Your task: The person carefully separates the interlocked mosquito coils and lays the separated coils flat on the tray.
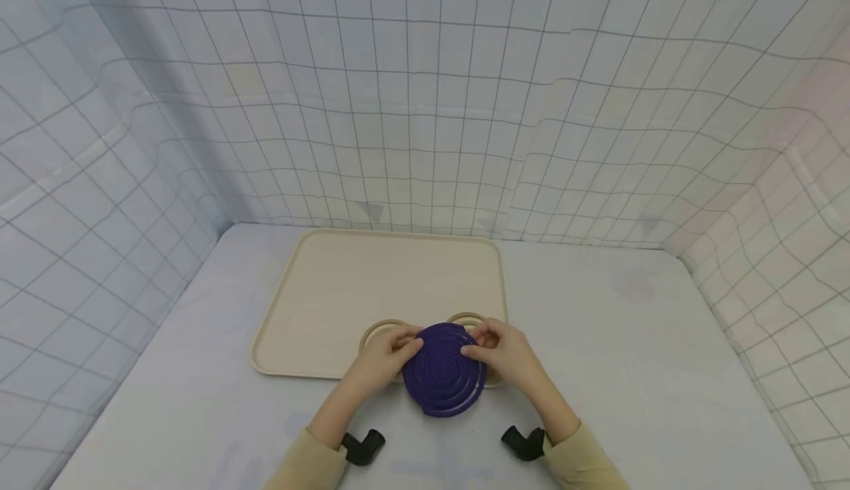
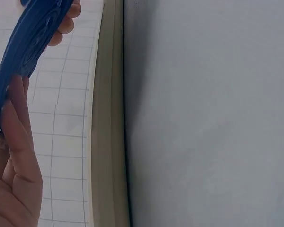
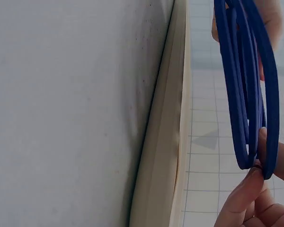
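A round dark blue-purple disc (image 1: 443, 373) with spiral, ring-like grooves is held up in front of the tray's near edge, tilted towards the head camera. My left hand (image 1: 383, 359) pinches its upper left rim between thumb and fingers. At the upper right rim, my right hand (image 1: 510, 357) pinches it the same way. From the right wrist, the spiral disc (image 3: 272, 99) appears edge-on, its rings slightly spread apart. Behind the hands, two tan ringed pieces (image 1: 372, 329) lie on the beige tray (image 1: 378, 272), partly hidden by the hands and disc.
Beneath the tray is a white table (image 1: 598, 342), which extends to both sides and in front. White grid-lined walls (image 1: 425, 106) enclose the back and sides. Black wrist-worn pieces (image 1: 363, 449) show beside each sleeve.
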Demonstrator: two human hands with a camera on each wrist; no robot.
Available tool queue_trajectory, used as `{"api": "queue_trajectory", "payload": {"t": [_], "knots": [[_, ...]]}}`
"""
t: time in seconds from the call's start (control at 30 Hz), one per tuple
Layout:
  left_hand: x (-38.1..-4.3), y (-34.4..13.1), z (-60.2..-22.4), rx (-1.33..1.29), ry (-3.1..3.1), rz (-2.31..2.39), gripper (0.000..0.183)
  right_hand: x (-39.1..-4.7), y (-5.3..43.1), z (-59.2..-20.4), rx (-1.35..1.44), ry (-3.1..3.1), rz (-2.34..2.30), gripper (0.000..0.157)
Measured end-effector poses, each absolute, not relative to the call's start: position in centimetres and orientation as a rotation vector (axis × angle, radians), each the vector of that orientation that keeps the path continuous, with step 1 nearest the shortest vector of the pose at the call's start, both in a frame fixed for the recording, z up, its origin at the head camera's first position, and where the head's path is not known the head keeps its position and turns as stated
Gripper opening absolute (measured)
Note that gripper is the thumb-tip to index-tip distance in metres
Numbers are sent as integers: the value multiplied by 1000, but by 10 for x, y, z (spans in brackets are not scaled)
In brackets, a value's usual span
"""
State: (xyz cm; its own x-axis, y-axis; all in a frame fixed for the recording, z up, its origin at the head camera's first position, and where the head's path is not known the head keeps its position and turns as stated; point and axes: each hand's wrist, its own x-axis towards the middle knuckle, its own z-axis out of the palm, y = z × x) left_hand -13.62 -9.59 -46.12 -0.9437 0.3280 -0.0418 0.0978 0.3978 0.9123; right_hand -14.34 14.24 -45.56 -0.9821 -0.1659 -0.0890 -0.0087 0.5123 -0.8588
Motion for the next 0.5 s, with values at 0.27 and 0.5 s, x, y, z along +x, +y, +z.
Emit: {"api": "queue_trajectory", "payload": {"t": [0.27, 0.5], "knots": [[-139, -97, -463, 349, 2308, 1689, 34, -144, 139, -456, -212, 2556, -1507, 23], [-138, -96, -465, 349, 2272, 1708, 35, -140, 134, -450, -266, 2650, -1430, 19]]}}
